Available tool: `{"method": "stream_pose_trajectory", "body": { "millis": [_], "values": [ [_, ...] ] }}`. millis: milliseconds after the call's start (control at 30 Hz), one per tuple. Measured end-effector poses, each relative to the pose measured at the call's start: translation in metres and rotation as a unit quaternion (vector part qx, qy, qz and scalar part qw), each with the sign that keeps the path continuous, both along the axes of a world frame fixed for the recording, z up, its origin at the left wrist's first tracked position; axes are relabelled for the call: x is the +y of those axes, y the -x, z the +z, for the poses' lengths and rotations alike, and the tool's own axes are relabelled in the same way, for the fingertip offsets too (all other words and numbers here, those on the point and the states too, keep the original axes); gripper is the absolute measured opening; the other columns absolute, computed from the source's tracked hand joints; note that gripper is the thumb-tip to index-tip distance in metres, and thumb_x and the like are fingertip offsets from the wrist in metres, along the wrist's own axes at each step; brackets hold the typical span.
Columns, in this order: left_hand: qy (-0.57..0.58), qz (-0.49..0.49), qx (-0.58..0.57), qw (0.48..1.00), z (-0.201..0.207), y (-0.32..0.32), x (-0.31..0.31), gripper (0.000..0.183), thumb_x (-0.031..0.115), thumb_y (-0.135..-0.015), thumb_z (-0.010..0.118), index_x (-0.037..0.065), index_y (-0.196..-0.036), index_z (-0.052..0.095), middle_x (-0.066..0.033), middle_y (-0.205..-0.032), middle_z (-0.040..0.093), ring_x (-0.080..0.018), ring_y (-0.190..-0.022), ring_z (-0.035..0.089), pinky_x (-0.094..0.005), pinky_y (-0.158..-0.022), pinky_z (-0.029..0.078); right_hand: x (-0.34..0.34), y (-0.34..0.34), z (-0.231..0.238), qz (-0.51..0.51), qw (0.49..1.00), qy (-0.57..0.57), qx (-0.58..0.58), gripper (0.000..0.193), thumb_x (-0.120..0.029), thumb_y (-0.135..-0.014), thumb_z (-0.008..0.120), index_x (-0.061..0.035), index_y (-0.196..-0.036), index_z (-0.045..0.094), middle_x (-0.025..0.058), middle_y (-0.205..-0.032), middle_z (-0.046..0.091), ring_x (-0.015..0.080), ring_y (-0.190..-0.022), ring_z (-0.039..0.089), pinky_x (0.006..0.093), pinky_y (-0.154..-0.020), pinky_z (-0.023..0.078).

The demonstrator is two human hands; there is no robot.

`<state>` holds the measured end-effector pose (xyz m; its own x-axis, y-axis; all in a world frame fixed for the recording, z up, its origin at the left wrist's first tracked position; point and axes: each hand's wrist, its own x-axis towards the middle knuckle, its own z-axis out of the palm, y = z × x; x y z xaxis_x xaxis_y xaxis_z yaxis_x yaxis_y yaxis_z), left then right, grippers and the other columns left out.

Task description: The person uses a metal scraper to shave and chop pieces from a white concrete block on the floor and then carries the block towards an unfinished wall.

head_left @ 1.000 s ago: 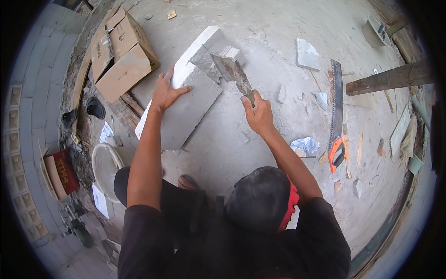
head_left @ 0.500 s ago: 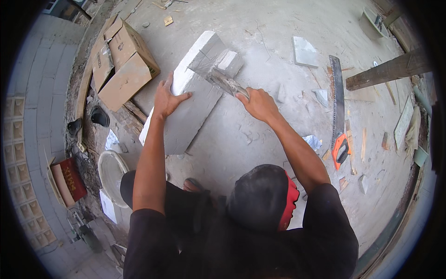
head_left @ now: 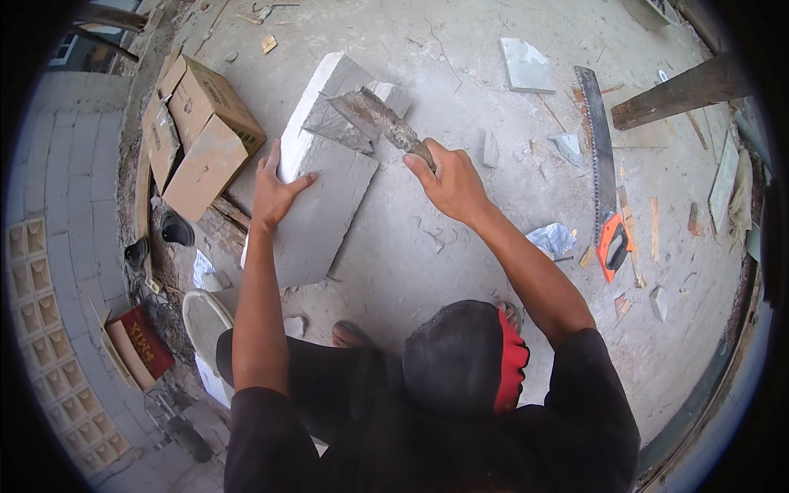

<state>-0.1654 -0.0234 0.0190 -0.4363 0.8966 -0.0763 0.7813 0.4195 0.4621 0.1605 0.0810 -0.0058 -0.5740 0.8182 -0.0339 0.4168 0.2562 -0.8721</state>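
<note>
A large pale grey lightweight concrete block (head_left: 316,205) stands tilted in front of me, with a notch cut near its far end. My left hand (head_left: 278,193) grips its left edge, thumb spread over the grey face and fingers along the white side. In my right hand (head_left: 454,181) is a broad-bladed tool (head_left: 374,115), caked with grey mortar or dust; its exact kind is unclear. The blade is raised over the notch, and its wide end covers part of it. My right fingers are wrapped around the narrow end.
An orange-handled handsaw (head_left: 604,181) lies at right, near a wooden post (head_left: 682,94). A flat block piece (head_left: 526,66) lies beyond. An open cardboard box (head_left: 209,135) is at left, with a pale bucket (head_left: 205,316) nearer me. A person's dark-capped head (head_left: 456,357) fills the near middle.
The blade has lifted from the notch and swung left, its wide end now over it. The whole view has shifted slightly; my left hand keeps its grip on the block.
</note>
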Motion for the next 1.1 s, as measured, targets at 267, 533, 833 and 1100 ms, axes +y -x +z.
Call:
{"method": "stream_pose_trajectory", "body": {
  "millis": [267, 533, 833, 1100],
  "values": [
    [0.016, -0.003, 0.031, 0.999, 0.003, -0.004, -0.005, 0.116, 0.046, -0.066, 0.088, -0.004, -0.157, 0.037, -0.0256, -0.125, 0.057, -0.0382, -0.115, 0.06, -0.0428, -0.103, 0.047, 0.026, 0.011, -0.011, 0.075, 0.989, -0.01, -0.123, 0.048, -0.042, -0.103, 0.061, 0.006, -0.103, 0.065, 0.025, -0.063, 0.061, 0.041, -0.062, 0.067, 0.0486, -0.058, 0.049],
    [0.002, 0.007, 0.076, 0.997, -0.002, -0.019, -0.002, 0.115, 0.05, -0.065, 0.088, 0.002, -0.158, 0.04, -0.029, -0.131, 0.056, -0.0432, -0.123, 0.056, -0.0465, -0.108, 0.045, -0.009, 0.012, -0.055, -0.084, 0.995, -0.043, 0.023, 0.051, -0.046, -0.103, 0.059, 0.0034, -0.093, 0.062, 0.0218, -0.063, 0.065, 0.0429, -0.062, 0.068, 0.0479, -0.057, 0.052],
    [-0.001, 0.012, 0.087, 0.996, -0.002, -0.023, -0.007, 0.115, 0.053, -0.064, 0.087, 0.003, -0.157, 0.042, -0.03, -0.127, 0.059, -0.0451, -0.122, 0.056, -0.0456, -0.108, 0.045, -0.029, 0.011, -0.025, -0.132, 0.989, 0.038, 0.05, 0.05, -0.047, -0.103, 0.056, 0.0023, -0.096, 0.061, 0.0278, -0.073, 0.067, 0.0492, -0.075, 0.069, 0.0569, -0.068, 0.052],
    [0.014, 0.025, 0.103, 0.994, 0.004, -0.03, -0.012, 0.118, 0.05, -0.064, 0.087, 0.004, -0.16, 0.036, -0.0307, -0.128, 0.057, -0.0447, -0.118, 0.057, -0.0486, -0.106, 0.044, -0.035, -0.008, -0.065, -0.104, 0.989, 0.1, -0.032, 0.045, -0.039, -0.105, 0.056, 0.0026, -0.091, 0.062, 0.0216, -0.07, 0.063, 0.0366, -0.059, 0.061, 0.047, -0.064, 0.05]
  ]
}}
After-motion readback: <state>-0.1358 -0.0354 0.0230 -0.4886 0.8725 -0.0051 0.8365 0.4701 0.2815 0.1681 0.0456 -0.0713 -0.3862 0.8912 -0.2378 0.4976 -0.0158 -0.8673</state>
